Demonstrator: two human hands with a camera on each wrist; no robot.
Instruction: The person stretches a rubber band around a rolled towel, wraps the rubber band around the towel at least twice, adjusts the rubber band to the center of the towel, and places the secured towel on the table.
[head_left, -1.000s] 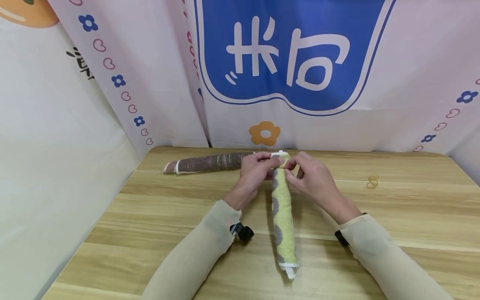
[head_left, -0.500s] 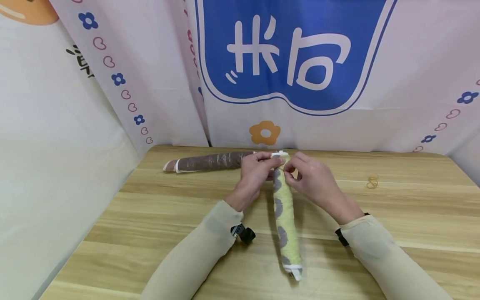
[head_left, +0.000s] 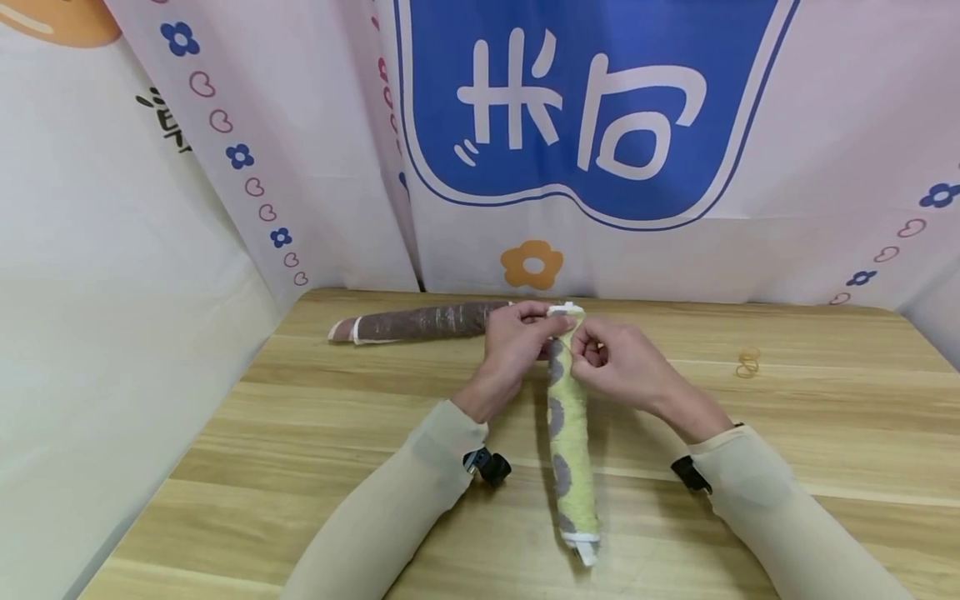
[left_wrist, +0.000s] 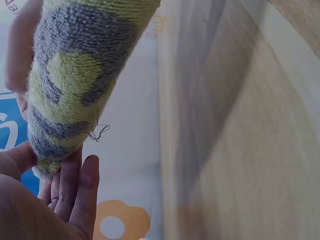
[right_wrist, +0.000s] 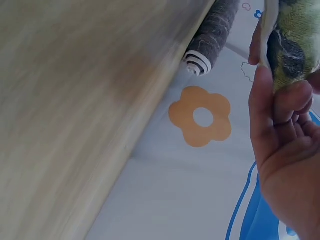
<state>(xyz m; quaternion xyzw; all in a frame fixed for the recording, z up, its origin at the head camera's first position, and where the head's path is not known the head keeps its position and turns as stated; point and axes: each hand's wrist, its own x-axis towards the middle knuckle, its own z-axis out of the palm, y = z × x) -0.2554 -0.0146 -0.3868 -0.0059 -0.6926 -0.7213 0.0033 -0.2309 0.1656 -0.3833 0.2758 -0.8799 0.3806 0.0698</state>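
Note:
A rolled towel [head_left: 573, 442], yellow-green with grey patches and white edging, lies lengthwise toward me in the head view. My left hand [head_left: 517, 343] grips it just below its far end, thumb on top. Against its right side, the curled fingers of my right hand [head_left: 624, 363] pinch what appears to be a thin yellowish rubber band crossing the roll; the fingers mostly hide it. From the left wrist, the towel [left_wrist: 85, 65] looks raised at its far end, with fingers around its tip. In the right wrist view my right hand [right_wrist: 285, 140] is at the towel's edge.
Behind my left hand, a brown rolled towel [head_left: 420, 323] lies crosswise near the table's back edge. Loose rubber bands [head_left: 747, 363] lie on the wooden table [head_left: 825, 433] at the right. A printed curtain [head_left: 465, 242] hangs directly behind the table.
My right hand has lowered slightly and its fingers have curled in closer beside the towel. The towel has rolled and swung a little; the left hand keeps its grip.

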